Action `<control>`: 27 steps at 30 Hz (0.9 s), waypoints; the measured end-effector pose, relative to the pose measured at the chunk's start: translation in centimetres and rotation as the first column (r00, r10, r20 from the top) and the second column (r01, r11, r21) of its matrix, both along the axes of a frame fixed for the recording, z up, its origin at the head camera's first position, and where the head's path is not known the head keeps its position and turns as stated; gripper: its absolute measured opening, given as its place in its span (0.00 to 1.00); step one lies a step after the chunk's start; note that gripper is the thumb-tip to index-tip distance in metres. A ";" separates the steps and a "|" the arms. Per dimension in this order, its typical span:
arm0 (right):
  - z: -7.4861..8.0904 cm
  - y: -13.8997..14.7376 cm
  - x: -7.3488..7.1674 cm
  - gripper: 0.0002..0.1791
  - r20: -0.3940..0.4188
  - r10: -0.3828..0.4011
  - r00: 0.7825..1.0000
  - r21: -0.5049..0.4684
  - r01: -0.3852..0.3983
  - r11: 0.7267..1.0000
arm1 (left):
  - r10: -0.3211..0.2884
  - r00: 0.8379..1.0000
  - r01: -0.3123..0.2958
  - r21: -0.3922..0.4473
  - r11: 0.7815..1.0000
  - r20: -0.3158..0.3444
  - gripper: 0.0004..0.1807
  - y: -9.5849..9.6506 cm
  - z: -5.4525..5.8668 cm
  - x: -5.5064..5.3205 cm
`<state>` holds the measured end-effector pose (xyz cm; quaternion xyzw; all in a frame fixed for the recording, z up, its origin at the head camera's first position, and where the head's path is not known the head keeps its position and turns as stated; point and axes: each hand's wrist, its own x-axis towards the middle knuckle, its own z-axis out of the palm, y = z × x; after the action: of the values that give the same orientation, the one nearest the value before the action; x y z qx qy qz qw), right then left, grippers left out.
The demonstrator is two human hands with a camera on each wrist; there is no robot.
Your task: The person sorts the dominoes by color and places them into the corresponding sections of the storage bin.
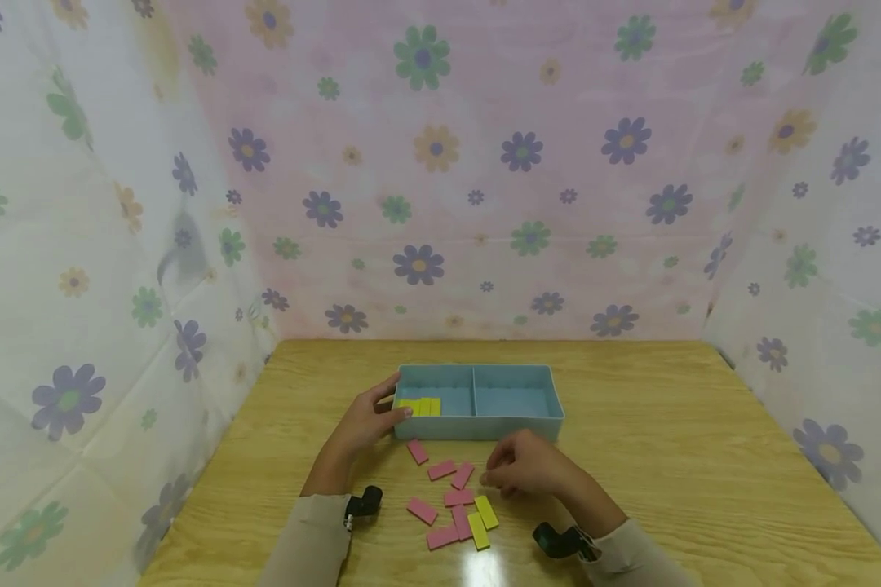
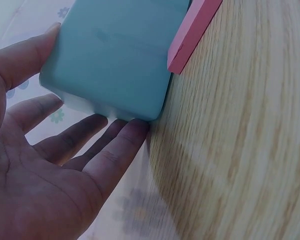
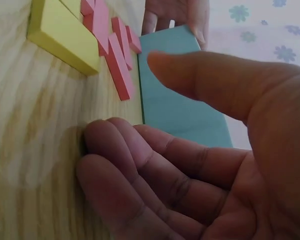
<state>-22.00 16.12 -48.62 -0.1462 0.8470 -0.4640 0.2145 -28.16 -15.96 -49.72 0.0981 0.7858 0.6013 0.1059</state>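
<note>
A light blue two-compartment box stands on the table. My left hand holds its left end, the thumb at the front corner of the rim and the fingertips against the end wall. Several yellow blocks sit in the front left of the left compartment. My right hand is just in front of the box's right half, low over the table. Its fingers are loosely bent, the thumb stands apart, and nothing is between them. Pink blocks and two yellow blocks lie between the hands.
The right compartment of the box shows only its bare floor. A wooden table carries everything. Flowered cloth hangs behind it and along both sides. Dark wrist cameras sit at both sleeves.
</note>
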 end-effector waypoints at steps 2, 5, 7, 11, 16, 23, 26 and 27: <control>0.0 -0.2 0.1 0.16 -0.002 0.008 1.000 0.007 -0.008 1.000 | 0.001 1.000 -0.001 0.011 1.000 -0.001 0.44 0.0 0.1 0.0; -0.2 -0.6 0.4 0.18 -0.020 0.016 1.000 0.026 -0.016 1.000 | 0.000 1.000 0.000 0.016 1.000 0.002 0.43 0.1 0.2 0.1; -0.2 -0.9 0.6 0.18 -0.034 0.025 0.999 0.034 -0.023 0.999 | 0.002 1.000 -0.002 0.013 1.000 0.001 0.43 0.1 0.1 0.1; -0.1 -1.4 0.9 0.18 -0.082 0.039 0.996 0.089 -0.032 0.996 | 0.015 1.000 -0.016 0.014 1.000 0.010 0.43 0.1 0.1 0.1; 0.4 -1.9 1.5 0.19 -0.127 0.057 0.990 0.197 -0.031 0.980 | 0.022 1.000 -0.022 0.014 1.000 0.013 0.43 0.1 0.0 0.0; 1.0 -2.6 2.6 0.19 -0.171 0.099 0.980 0.252 -0.054 0.966 | 0.015 1.000 -0.015 -0.016 1.000 -0.008 0.43 0.1 0.1 0.0; 1.0 -2.7 2.9 0.20 -0.189 0.117 0.975 0.275 -0.062 0.960 | 0.004 1.000 -0.004 -0.021 1.000 -0.018 0.43 0.0 0.0 0.0; 1.0 -2.6 2.9 0.19 -0.194 0.119 0.974 0.279 -0.061 0.958 | 0.000 1.000 0.000 -0.023 1.000 -0.022 0.43 0.0 0.0 0.0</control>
<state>-19.13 13.48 -47.59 -0.2019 0.9126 -0.3156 0.1635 -28.13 -15.98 -49.75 0.1035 0.7937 0.5913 0.0984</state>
